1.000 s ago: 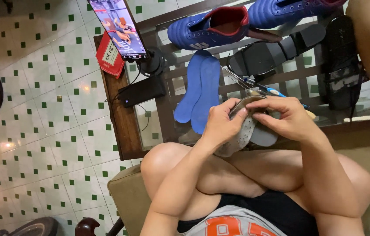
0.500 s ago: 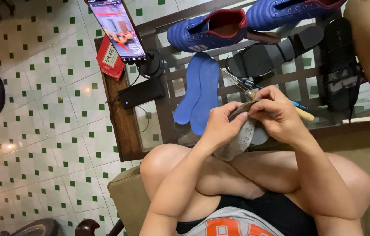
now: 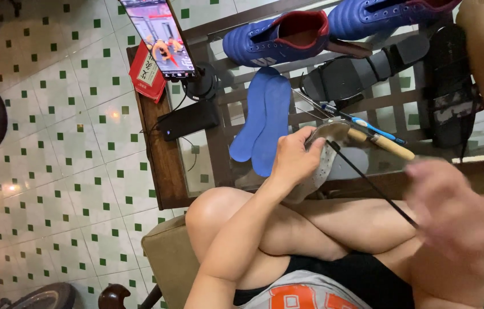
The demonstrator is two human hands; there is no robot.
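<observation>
My left hand [image 3: 296, 157] grips a grey shoe with small holes [image 3: 323, 166] above my crossed knees. A taut black thread [image 3: 373, 186] runs from the shoe down to the right. It ends at my right hand [image 3: 459, 214], which is blurred, closed on the thread and well away from the shoe. On the glass just behind the shoe lie a wooden-handled awl [image 3: 388, 146] and a thin blue-and-white tool [image 3: 368, 123].
A glass-topped wooden table [image 3: 162, 166] carries two blue insoles [image 3: 265, 123], two blue sports shoes [image 3: 279, 37], black sandals [image 3: 356, 74], a phone on a stand [image 3: 159, 37], a black power bank [image 3: 190, 120] and a red packet [image 3: 147, 77]. Green-dotted tile floor [image 3: 53, 171] lies at left.
My right hand has left the shoe and swung out to the lower right, drawing the black thread taut. My left hand keeps its hold on the shoe.
</observation>
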